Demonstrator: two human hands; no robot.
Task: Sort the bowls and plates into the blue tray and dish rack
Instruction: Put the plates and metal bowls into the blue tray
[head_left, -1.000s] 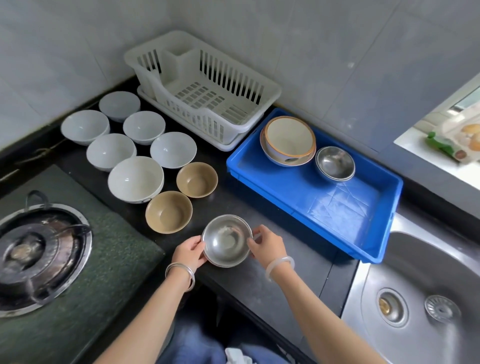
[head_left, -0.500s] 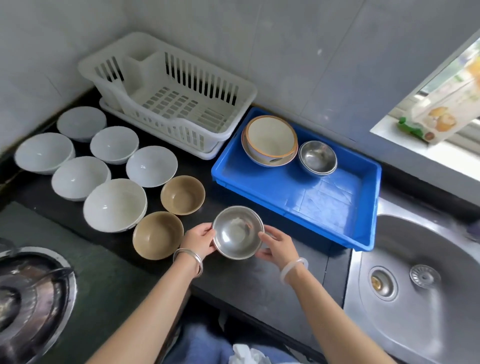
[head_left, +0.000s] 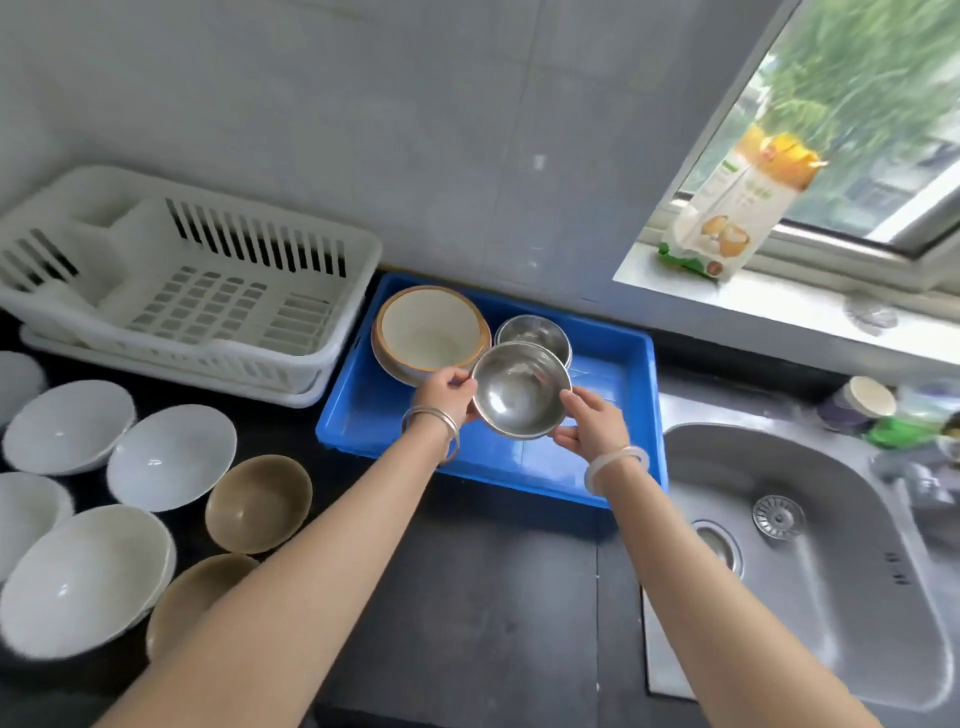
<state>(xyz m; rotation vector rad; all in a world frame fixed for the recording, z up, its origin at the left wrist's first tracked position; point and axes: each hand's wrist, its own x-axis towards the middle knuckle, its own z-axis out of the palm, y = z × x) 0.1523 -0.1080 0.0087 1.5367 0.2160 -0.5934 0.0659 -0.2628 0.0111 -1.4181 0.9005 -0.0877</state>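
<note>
I hold a steel bowl (head_left: 519, 397) in the air over the blue tray (head_left: 358, 415), my left hand (head_left: 447, 392) on its left rim and my right hand (head_left: 592, 426) on its right rim. Just behind it, another steel bowl (head_left: 535, 332) sits in the tray beside an orange-rimmed cream bowl (head_left: 428, 330) stacked on a plate. The white dish rack (head_left: 182, 291) stands empty to the tray's left. On the black counter at left are several white bowls (head_left: 171, 454) and two tan bowls (head_left: 257, 501).
A steel sink (head_left: 810, 545) lies right of the tray. A food carton (head_left: 737, 202) stands on the window sill. Cups and a green item (head_left: 857, 405) crowd the counter behind the sink. Tiled wall rises behind the rack and tray.
Both hands lifted the steel bowl off the counter's front edge and carried it away from me, over the blue tray, near the other steel bowl. The camera turned right.
</note>
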